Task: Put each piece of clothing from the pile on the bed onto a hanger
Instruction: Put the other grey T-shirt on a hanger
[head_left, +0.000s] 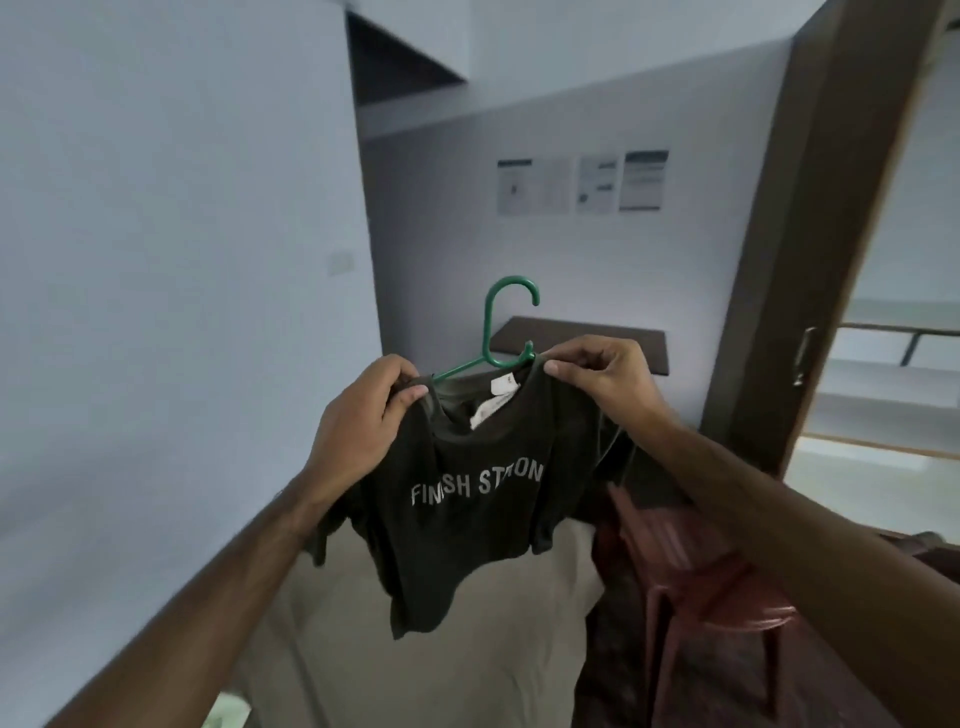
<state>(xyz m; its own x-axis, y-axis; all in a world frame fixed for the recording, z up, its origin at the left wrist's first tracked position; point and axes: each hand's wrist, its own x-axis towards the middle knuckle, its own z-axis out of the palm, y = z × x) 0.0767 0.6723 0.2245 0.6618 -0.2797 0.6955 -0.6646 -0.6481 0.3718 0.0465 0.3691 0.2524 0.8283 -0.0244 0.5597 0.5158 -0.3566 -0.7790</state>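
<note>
1. The T-shirt (457, 499) is dark, matt cloth, soft and creased, with pale printed letters and a small white fabric label at the neck.
2. The hanger (496, 332) is smooth green plastic with a slight sheen.
3. The chair (696, 582) on the right is reddish moulded plastic.
4. The door (831, 218) is dark brown wood with a metal handle.
5. The bed (415, 670) wears beige matt cloth.
6. Paper sheets (582, 184) hang on the far painted wall.

Four paper sheets (582, 184) are hanging in a row on the pale wall (156, 234). A dark shelf (587, 338) is sticking out below them. A red plastic chair (711, 587) is standing near a brown door (826, 218)
</note>
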